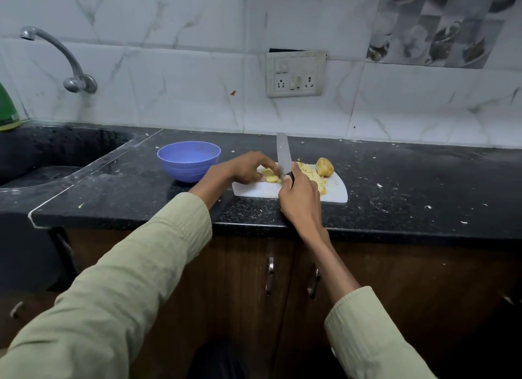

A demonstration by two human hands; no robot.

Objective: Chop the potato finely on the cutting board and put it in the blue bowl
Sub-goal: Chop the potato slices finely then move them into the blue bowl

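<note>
A white cutting board (336, 193) lies on the black counter. On its left part lie yellow potato slices (269, 176), and my left hand (248, 168) holds them with curled fingertips. My right hand (299, 200) grips the black handle of a knife (283, 155), whose blade points away from me just right of the slices. Chopped potato bits (313, 175) are piled on the board's right side, with an uncut potato chunk (324, 167) at the far right corner. The blue bowl (188, 160) stands left of the board; it looks empty.
A dark sink (50, 155) with a wall tap (65, 59) is at the left. A wall socket plate (295, 74) sits behind the board. Potato scraps dot the counter (423, 180) to the right. Cabinet doors with metal handles (270, 275) are below the counter edge.
</note>
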